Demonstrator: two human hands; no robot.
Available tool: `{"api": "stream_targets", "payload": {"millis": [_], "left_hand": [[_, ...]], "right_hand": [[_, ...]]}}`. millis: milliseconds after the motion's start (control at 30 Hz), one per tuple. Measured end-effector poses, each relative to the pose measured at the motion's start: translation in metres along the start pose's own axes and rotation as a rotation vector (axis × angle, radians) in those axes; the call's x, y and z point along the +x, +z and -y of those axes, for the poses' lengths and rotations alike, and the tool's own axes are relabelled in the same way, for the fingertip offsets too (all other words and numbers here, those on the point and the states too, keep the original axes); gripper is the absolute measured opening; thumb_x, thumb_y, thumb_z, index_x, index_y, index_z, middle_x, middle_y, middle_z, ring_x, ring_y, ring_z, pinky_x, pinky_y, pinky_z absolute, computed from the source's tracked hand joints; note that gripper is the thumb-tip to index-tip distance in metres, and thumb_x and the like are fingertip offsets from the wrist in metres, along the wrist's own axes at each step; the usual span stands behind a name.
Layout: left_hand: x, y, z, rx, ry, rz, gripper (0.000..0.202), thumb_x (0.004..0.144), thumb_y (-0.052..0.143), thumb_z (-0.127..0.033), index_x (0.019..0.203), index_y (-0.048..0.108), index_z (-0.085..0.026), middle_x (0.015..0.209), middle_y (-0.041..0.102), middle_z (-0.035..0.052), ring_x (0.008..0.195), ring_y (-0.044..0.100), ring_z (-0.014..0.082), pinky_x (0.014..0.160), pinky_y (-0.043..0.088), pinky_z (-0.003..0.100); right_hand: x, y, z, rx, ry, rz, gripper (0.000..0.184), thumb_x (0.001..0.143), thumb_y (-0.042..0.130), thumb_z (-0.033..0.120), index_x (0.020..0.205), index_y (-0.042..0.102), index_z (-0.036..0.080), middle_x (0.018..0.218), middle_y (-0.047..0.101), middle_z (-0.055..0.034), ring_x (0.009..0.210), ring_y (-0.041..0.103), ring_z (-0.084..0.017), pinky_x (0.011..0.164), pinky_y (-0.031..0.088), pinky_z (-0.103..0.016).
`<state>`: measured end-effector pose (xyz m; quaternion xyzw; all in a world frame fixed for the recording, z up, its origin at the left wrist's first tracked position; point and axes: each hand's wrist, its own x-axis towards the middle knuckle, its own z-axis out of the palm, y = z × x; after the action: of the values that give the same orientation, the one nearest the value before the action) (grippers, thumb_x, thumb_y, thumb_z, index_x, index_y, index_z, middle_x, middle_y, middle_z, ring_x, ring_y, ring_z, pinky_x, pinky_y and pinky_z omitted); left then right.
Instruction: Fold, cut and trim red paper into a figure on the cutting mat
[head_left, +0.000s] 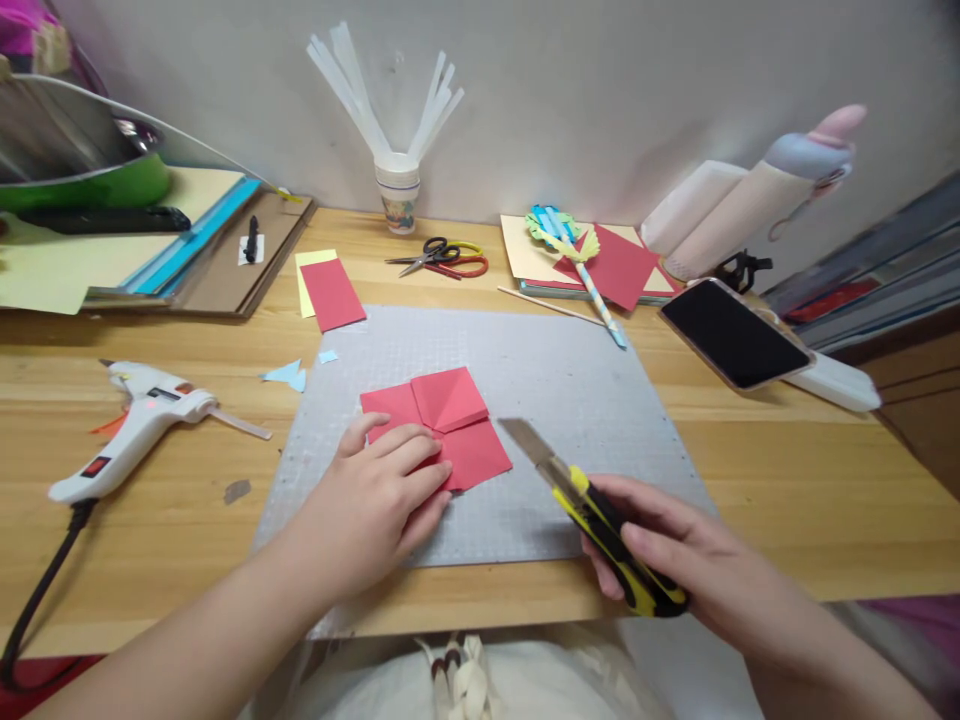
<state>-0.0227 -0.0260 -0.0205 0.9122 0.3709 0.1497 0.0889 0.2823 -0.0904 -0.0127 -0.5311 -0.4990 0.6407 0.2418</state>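
Red paper point(476, 450) with crossing fold lines lies on the grey cutting mat point(570, 375); a slit or gap runs from its middle toward the right edge. My left hand point(394, 485) rests on the lower left part of the paper, fingers stretched out over it, and hides that corner. In my right hand point(652, 545) is a yellow and black utility knife point(600, 520), gripped round its handle. Its blade is extended and points up and left, just right of the paper and apart from it.
Left of the mat lies a white hot glue gun point(142, 425). Behind it are scissors point(439, 257), a red paper strip point(332, 294) and a paper cup point(398, 195) of glue sticks. A paper flower point(577, 255) and a phone point(735, 333) lie at the right.
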Motion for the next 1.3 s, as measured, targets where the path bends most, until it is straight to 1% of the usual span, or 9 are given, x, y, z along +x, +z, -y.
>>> {"api": "stream_targets", "payload": {"millis": [133, 233, 333, 633, 733, 900, 1033, 1200, 1300], "left_hand": [[0.0, -0.001, -0.001, 0.012, -0.003, 0.008, 0.02, 0.093, 0.048, -0.025, 0.095, 0.068, -0.024, 0.103, 0.07, 0.0022, 0.105, 0.062, 0.0222, 0.104, 0.022, 0.045], [-0.001, -0.001, -0.001, 0.008, -0.007, 0.018, 0.02, 0.092, 0.048, -0.024, 0.096, 0.067, -0.023, 0.102, 0.07, 0.0024, 0.107, 0.062, 0.0222, 0.104, 0.021, 0.046], [-0.001, 0.0, -0.001, 0.004, -0.009, 0.022, 0.02, 0.091, 0.048, -0.024, 0.097, 0.067, -0.023, 0.104, 0.07, 0.0026, 0.108, 0.061, 0.0222, 0.105, 0.021, 0.046], [0.002, -0.002, -0.003, -0.011, 0.0, 0.001, 0.02, 0.092, 0.048, -0.024, 0.097, 0.067, -0.022, 0.103, 0.071, 0.0024, 0.106, 0.062, 0.0223, 0.103, 0.022, 0.045], [0.0, -0.001, 0.0, -0.032, -0.006, 0.009, 0.022, 0.095, 0.045, -0.024, 0.1, 0.067, -0.024, 0.104, 0.071, 0.0018, 0.108, 0.062, 0.0214, 0.103, 0.021, 0.046], [-0.005, 0.006, 0.006, -0.023, -0.091, -0.024, 0.021, 0.093, 0.05, -0.024, 0.098, 0.069, -0.03, 0.126, 0.064, 0.0046, 0.121, 0.055, 0.0261, 0.102, 0.023, 0.051], [-0.006, 0.009, 0.009, -0.032, -0.1, -0.013, 0.021, 0.093, 0.051, -0.025, 0.099, 0.07, -0.031, 0.125, 0.065, 0.0041, 0.12, 0.057, 0.0253, 0.105, 0.022, 0.052], [-0.006, 0.008, 0.008, -0.02, -0.124, -0.009, 0.026, 0.091, 0.054, -0.026, 0.116, 0.064, -0.024, 0.124, 0.068, 0.0055, 0.118, 0.059, 0.0252, 0.109, 0.023, 0.05], [-0.006, 0.008, 0.008, -0.003, -0.105, -0.008, 0.03, 0.093, 0.048, -0.021, 0.12, 0.062, -0.023, 0.126, 0.067, 0.0059, 0.119, 0.058, 0.0249, 0.107, 0.025, 0.049]], "right_hand": [[-0.01, 0.003, 0.01, -0.583, -0.163, 0.059, 0.034, 0.096, 0.051, 0.036, 0.129, 0.057, 0.037, 0.109, 0.061, -0.0068, 0.1, 0.061, -0.022, 0.087, 0.05, -0.039], [-0.014, 0.008, 0.012, -0.835, -0.247, 0.034, 0.037, 0.098, 0.044, 0.029, 0.133, 0.052, 0.039, 0.109, 0.056, -0.007, 0.095, 0.06, -0.02, 0.083, 0.052, -0.038], [-0.013, 0.013, 0.007, -0.967, -0.304, -0.015, 0.038, 0.098, 0.043, 0.026, 0.133, 0.052, 0.036, 0.107, 0.055, -0.0079, 0.089, 0.06, -0.02, 0.076, 0.053, -0.037], [0.002, 0.025, -0.003, -1.067, -0.433, -0.129, 0.042, 0.095, 0.047, 0.019, 0.134, 0.052, 0.033, 0.106, 0.055, -0.0094, 0.09, 0.061, -0.022, 0.075, 0.055, -0.04], [0.002, 0.026, -0.005, -1.09, -0.433, -0.117, 0.043, 0.095, 0.047, 0.018, 0.135, 0.052, 0.031, 0.107, 0.055, -0.0103, 0.09, 0.061, -0.022, 0.075, 0.055, -0.04], [-0.001, 0.027, -0.003, -1.076, -0.456, -0.105, 0.045, 0.096, 0.043, 0.017, 0.138, 0.049, 0.031, 0.108, 0.054, -0.0108, 0.094, 0.059, -0.022, 0.077, 0.055, -0.039], [0.003, 0.03, -0.001, -1.063, -0.474, -0.101, 0.044, 0.096, 0.044, 0.017, 0.138, 0.049, 0.031, 0.107, 0.054, -0.0107, 0.095, 0.057, -0.022, 0.078, 0.055, -0.04], [0.012, 0.027, 0.001, -1.045, -0.479, -0.091, 0.044, 0.096, 0.043, 0.016, 0.136, 0.052, 0.031, 0.11, 0.054, -0.0112, 0.097, 0.057, -0.023, 0.081, 0.054, -0.041], [0.014, 0.021, 0.004, -1.046, -0.476, -0.091, 0.043, 0.095, 0.044, 0.016, 0.133, 0.055, 0.031, 0.109, 0.056, -0.0107, 0.096, 0.058, -0.023, 0.08, 0.054, -0.04]]}}
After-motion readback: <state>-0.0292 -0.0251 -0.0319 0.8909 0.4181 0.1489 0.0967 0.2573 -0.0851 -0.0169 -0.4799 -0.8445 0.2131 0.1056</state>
